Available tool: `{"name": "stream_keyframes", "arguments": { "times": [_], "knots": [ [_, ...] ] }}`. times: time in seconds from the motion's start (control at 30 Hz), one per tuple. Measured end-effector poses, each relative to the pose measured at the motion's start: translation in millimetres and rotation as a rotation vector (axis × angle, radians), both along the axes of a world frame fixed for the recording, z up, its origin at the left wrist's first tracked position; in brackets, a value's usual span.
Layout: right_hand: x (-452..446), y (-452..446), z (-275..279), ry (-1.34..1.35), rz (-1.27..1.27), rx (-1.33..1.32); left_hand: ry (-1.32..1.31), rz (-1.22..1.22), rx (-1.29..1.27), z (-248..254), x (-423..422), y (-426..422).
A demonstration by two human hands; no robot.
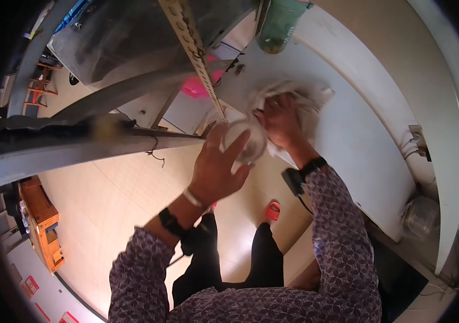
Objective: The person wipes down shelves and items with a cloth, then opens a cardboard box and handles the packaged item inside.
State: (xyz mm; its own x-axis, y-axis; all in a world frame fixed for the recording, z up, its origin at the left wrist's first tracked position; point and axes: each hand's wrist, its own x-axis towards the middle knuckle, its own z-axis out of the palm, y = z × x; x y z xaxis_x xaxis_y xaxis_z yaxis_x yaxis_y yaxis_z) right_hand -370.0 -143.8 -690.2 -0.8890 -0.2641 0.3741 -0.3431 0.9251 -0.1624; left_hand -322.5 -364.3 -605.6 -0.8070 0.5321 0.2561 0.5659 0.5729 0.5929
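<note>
A round clear container (253, 146), blurred by motion, is held in my left hand (220, 164), whose fingers reach over its rim. To its right my right hand (281, 119) presses on a crumpled whitish cloth (310, 106), with the fingers partly in its folds. The cloth lies on a pale grey-white surface (356, 137). The container is in the air beside the cloth, near the surface's left edge.
A green translucent container (279, 27) stands at the surface's far end. A perforated metal post (192, 43) and a metal bar (79, 153) are on the left. A pink bag (200, 85) lies behind the post. A wall socket (417, 134) is on the right.
</note>
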Motion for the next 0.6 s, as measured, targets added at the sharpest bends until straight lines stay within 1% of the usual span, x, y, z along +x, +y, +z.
{"name": "stream_keyframes", "arguments": {
  "times": [0.1, 0.2, 0.23, 0.3, 0.37, 0.4, 0.47, 0.53, 0.57, 0.6],
  "knots": [
    [-49, -34, -3, 0.120, 0.101, 0.049, -0.102, 0.073, -0.020, 1, 23, -29],
    [-89, -47, -16, 0.101, 0.049, -0.043, -0.123, 0.137, -0.042, -4, 32, -45],
    [-94, -45, -19, 0.153, 0.044, -0.024, -0.103, 0.158, -0.055, -6, 33, -47],
    [-90, -32, -19, 0.059, -0.017, -0.087, -0.059, 0.184, -0.064, -9, 31, -48],
    [-76, -9, -7, -0.045, -0.086, 0.065, -0.055, 0.186, -0.038, -11, 26, -44],
    [-62, 10, 15, -0.104, -0.123, 0.252, -0.054, 0.189, -0.027, -11, 23, -42],
    [-57, 51, 8, -0.246, -0.339, 0.130, -0.103, 0.190, 0.017, -6, 18, -34],
    [-68, 84, -9, -0.162, -0.347, 0.043, -0.110, 0.180, 0.054, -5, 11, -26],
    [-78, 88, -8, -0.117, -0.346, -0.002, -0.093, 0.173, 0.069, -5, 9, -22],
    [-89, 89, -9, -0.103, -0.336, 0.123, -0.074, 0.173, 0.084, -6, 6, -19]
  ]
}}
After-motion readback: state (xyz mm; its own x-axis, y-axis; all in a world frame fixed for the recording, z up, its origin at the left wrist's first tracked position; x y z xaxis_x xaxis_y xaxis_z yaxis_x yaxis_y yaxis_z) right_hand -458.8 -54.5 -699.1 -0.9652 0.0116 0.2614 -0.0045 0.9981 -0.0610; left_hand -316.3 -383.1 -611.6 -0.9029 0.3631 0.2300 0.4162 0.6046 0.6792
